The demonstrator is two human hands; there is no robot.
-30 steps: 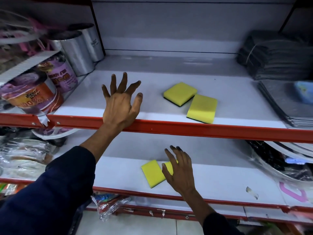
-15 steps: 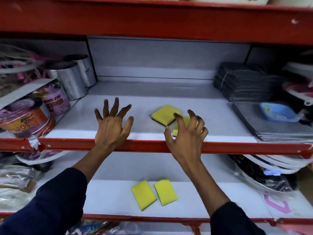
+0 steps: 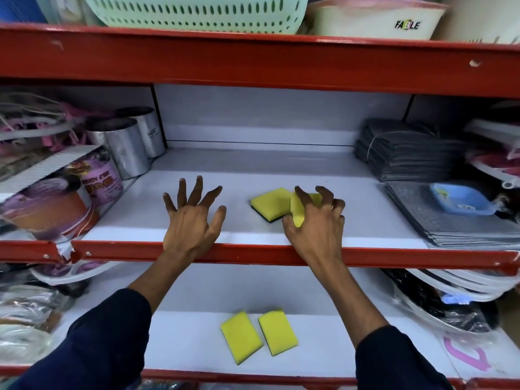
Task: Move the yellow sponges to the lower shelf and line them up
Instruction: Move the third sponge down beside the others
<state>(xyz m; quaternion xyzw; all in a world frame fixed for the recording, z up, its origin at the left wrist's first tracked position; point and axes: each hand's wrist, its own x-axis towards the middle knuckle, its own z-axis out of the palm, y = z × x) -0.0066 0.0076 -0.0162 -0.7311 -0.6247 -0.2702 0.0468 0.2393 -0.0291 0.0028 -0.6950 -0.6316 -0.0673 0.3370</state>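
Note:
Two yellow sponges lie on the white middle shelf (image 3: pixel 140 218). One yellow sponge with a dark underside (image 3: pixel 270 202) rests flat and free. My right hand (image 3: pixel 318 226) claws over the other yellow sponge (image 3: pixel 297 213), thumb at its near edge and fingers over its far edge, gripping it. My left hand (image 3: pixel 191 220) rests on the shelf's front with fingers spread, holding nothing. On the lower shelf (image 3: pixel 337 347), two more yellow sponges (image 3: pixel 241 336) (image 3: pixel 278 331) lie side by side, slightly apart and angled.
Metal tins (image 3: pixel 126 147) and purple tubs (image 3: pixel 47 209) crowd the middle shelf's left. Grey cloth stacks (image 3: pixel 405 153) and a blue dish (image 3: pixel 458 198) on mats fill its right. A red rail (image 3: pixel 253 253) fronts the shelf. Wrapped plates (image 3: pixel 450 302) sit lower right.
My right hand left the lower shelf's sponges, rose to the middle shelf and closed over the right sponge there. My view tilted upward. The left hand stayed put.

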